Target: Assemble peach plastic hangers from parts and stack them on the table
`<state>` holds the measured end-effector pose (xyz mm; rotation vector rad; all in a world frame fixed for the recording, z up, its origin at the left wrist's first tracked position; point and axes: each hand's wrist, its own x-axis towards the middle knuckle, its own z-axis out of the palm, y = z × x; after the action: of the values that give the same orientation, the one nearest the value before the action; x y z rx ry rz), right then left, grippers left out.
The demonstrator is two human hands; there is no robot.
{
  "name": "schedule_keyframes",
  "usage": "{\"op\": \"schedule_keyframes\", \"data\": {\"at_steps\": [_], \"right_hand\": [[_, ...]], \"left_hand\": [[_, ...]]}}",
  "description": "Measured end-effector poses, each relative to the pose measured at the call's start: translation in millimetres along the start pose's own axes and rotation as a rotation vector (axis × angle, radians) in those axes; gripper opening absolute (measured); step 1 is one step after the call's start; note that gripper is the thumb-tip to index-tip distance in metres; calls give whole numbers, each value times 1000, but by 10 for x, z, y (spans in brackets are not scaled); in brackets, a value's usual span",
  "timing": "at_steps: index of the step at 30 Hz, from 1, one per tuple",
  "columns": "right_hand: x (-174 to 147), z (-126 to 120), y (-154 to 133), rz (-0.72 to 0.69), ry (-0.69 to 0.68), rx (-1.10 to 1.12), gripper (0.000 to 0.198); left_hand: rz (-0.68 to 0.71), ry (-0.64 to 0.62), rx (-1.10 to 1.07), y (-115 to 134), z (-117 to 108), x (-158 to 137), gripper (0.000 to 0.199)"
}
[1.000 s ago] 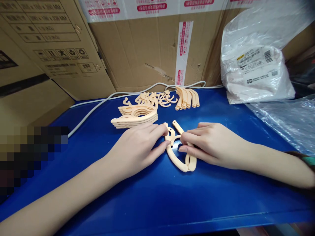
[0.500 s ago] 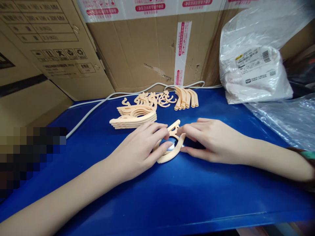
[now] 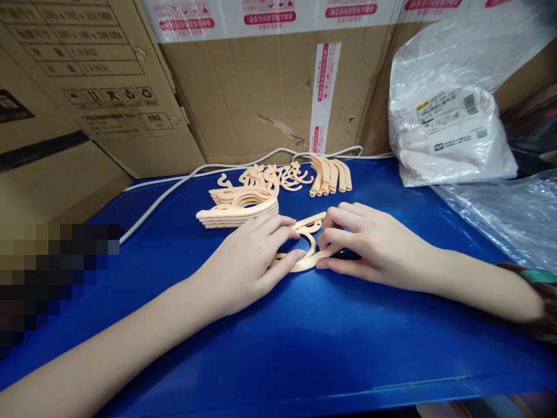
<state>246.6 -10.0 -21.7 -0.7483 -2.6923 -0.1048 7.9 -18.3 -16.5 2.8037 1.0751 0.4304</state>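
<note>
A cream plastic hanger frame with a round opening lies low over the blue table between my hands. My left hand grips its left side, fingers on the upper bar and thumb by the lower curve. At the right end, my right hand is closed with bent fingers on the lower curved arm; its fingertips partly cover the join. Behind my left hand sits a stack of similar hanger frames.
Loose cream hooks and a row of curved hanger arms lie at the back of the blue table. A white cable runs behind them. Cardboard boxes stand behind, and a white plastic bag sits back right.
The hanger frame has turned, with its lower curved arm now reaching further right under my right hand. My right fingers have shifted up slightly, while my left hand has stayed nearly still.
</note>
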Motion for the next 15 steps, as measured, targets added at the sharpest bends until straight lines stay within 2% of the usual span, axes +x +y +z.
{"op": "schedule_keyframes", "data": {"at_steps": [6,15], "right_hand": [[3,9,-60,-29,-18,47,10],[16,15,-58,-84,6,18,19]], "left_hand": [[-23,-35,37,-13,37,-13,49],[-27,-47,81,-12,62,-4,52]]}}
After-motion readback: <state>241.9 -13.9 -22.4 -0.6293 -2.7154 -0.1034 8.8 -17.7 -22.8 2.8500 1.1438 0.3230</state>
